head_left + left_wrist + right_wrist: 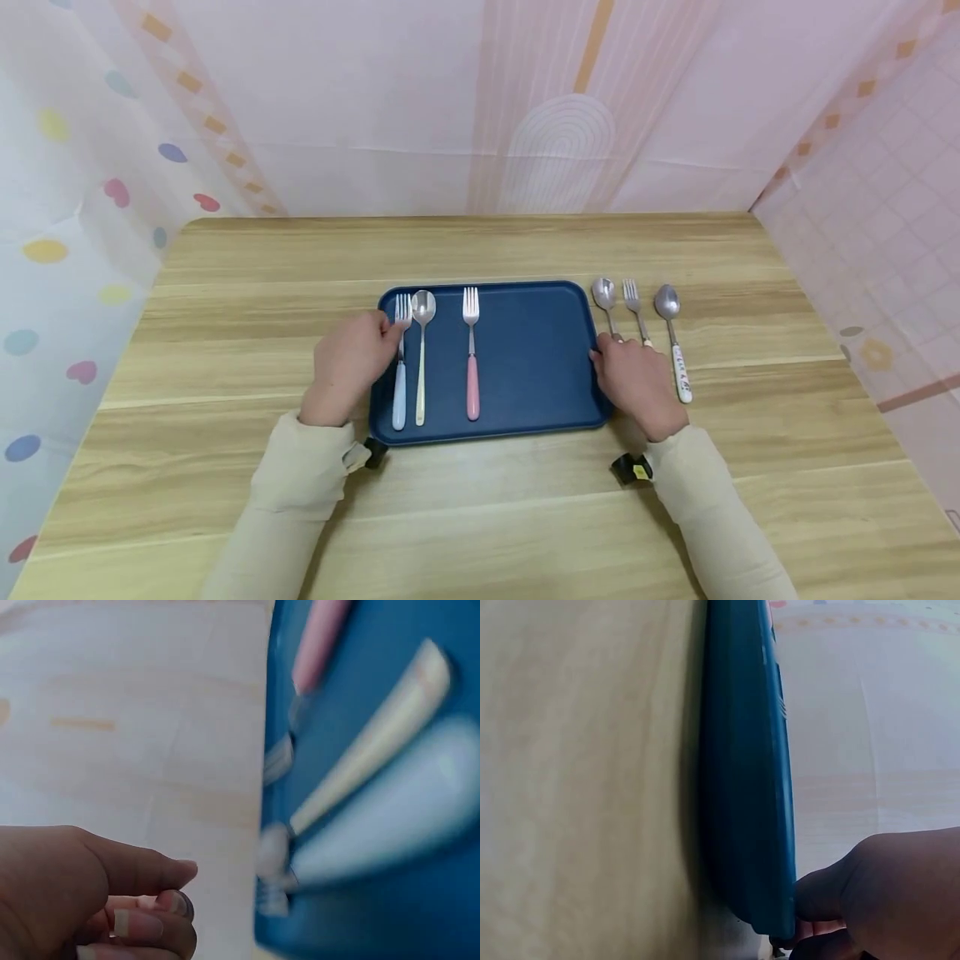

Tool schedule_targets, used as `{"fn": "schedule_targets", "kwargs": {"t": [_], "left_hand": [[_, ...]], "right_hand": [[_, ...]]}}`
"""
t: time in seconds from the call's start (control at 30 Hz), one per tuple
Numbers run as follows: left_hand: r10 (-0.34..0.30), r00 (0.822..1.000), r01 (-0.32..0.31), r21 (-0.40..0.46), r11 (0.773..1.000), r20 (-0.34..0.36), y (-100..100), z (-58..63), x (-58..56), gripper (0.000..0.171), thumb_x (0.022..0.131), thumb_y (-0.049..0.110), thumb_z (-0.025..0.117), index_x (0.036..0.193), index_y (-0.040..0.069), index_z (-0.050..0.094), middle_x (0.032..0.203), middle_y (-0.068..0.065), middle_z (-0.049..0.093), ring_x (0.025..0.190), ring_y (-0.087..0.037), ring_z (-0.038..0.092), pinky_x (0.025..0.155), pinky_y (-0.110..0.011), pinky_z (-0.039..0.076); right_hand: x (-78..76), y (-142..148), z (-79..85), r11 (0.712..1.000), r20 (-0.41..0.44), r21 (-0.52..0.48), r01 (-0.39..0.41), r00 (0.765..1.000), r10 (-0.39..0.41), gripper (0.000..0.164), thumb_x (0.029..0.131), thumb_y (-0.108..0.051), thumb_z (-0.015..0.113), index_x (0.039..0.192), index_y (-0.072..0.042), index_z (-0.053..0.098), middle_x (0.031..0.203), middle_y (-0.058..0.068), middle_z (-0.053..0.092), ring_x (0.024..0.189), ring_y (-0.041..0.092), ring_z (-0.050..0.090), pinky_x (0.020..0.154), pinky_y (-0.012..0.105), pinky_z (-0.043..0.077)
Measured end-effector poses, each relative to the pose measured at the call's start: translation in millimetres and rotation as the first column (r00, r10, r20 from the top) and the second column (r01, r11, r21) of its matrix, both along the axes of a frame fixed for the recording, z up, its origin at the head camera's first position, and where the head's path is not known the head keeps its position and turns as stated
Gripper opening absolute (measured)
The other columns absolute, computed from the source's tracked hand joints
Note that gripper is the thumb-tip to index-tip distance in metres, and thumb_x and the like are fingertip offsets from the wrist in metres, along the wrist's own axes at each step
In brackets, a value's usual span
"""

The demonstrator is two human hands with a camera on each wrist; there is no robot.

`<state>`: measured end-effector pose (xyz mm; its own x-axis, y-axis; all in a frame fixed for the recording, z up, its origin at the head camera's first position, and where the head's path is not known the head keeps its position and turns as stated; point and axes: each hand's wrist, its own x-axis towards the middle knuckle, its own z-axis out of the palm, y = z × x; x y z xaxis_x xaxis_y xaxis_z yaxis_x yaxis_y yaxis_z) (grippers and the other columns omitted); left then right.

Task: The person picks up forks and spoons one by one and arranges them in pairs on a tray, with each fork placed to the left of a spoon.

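Note:
A dark blue tray [532, 358] lies on the wooden table. On its left side are a fork with a light blue handle [400, 396] and a spoon with a cream handle [421, 375]; a fork with a pink handle [472, 387] lies nearer the middle. My left hand [352, 358] hovers at the tray's left edge, its thumb overlapping the blue fork's neck in the head view. In the left wrist view its loosely curled fingers [154, 926] hold nothing. My right hand [633, 379] grips the tray's right edge, with the thumb on the rim in the right wrist view.
Right of the tray lie a spoon [603, 293], a small fork [632, 293] partly hidden by my right hand, and a spoon with a patterned white handle [681, 375]. Patterned cloth [420, 108] hangs behind the table and along both sides.

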<state>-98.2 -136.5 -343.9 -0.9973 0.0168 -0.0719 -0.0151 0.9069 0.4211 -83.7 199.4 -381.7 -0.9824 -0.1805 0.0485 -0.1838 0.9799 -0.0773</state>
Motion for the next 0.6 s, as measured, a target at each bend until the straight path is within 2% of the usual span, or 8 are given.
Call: {"fn": "schedule_targets", "kwargs": {"t": [0.1,0.2,0.3,0.47,0.6], "left_hand": [[0.018,1.0,-0.017,0.03,0.999,-0.012,-11.3,-7.0,-0.4,0.038,0.093,0.03,0.049,0.06,0.011,0.045,0.053,0.0,0.041,0.047,-0.018,0.043,0.039,-0.028,0.029],[0.011,1.0,-0.012,0.044,0.999,0.019,-16.7,-14.4,-2.3,0.036,0.093,0.028,0.049,0.061,0.01,0.047,0.053,-0.001,0.042,0.048,-0.018,0.044,0.04,-0.028,0.03],[-0.034,0.997,0.03,0.05,0.998,0.072,-18.5,-22.4,-5.8,0.033,0.093,0.025,0.049,0.065,0.008,0.05,0.055,-0.002,0.044,0.049,-0.018,0.045,0.042,-0.028,0.032],[-0.128,0.981,0.118,0.079,0.99,0.147,-19.3,-33.9,-10.5,0.03,0.093,0.021,0.047,0.068,0.007,0.05,0.056,-0.003,0.045,0.049,-0.017,0.046,0.044,-0.027,0.035],[-0.138,0.976,0.119,0.117,0.986,0.169,-18.8,-38.8,-10.5,0.029,0.094,0.02,0.046,0.068,0.006,0.049,0.053,-0.003,0.047,0.045,-0.017,0.046,0.043,-0.028,0.037]], "right_hand": [[1.1,4.5,-1.6,1.0,-0.008,-0.005,0.0,1.0,0.0,0.024,0.091,-0.028,0.053,0.077,-0.009,0.055,0.058,0.008,0.052,0.047,0.024,0.047,0.037,0.038,0.037],[3.0,9.9,-3.0,1.0,-0.015,-0.01,0.005,1.0,-0.005,0.024,0.091,-0.027,0.053,0.076,-0.009,0.054,0.058,0.008,0.052,0.045,0.025,0.047,0.036,0.038,0.037],[5.5,14.7,-2.9,1.0,-0.03,-0.004,0.009,1.0,-0.009,0.024,0.091,-0.027,0.053,0.075,-0.009,0.054,0.057,0.008,0.051,0.044,0.026,0.046,0.035,0.038,0.036],[8.0,19.7,-2.8,1.0,-0.05,-0.005,0.003,0.999,-0.003,0.024,0.091,-0.026,0.054,0.074,-0.009,0.053,0.055,0.007,0.049,0.042,0.025,0.044,0.034,0.037,0.034],[9.2,20.9,-3.7,1.0,-0.049,-0.015,0.0,0.999,0.0,0.024,0.091,-0.026,0.054,0.074,-0.009,0.053,0.055,0.007,0.049,0.042,0.024,0.044,0.034,0.037,0.035]]}}
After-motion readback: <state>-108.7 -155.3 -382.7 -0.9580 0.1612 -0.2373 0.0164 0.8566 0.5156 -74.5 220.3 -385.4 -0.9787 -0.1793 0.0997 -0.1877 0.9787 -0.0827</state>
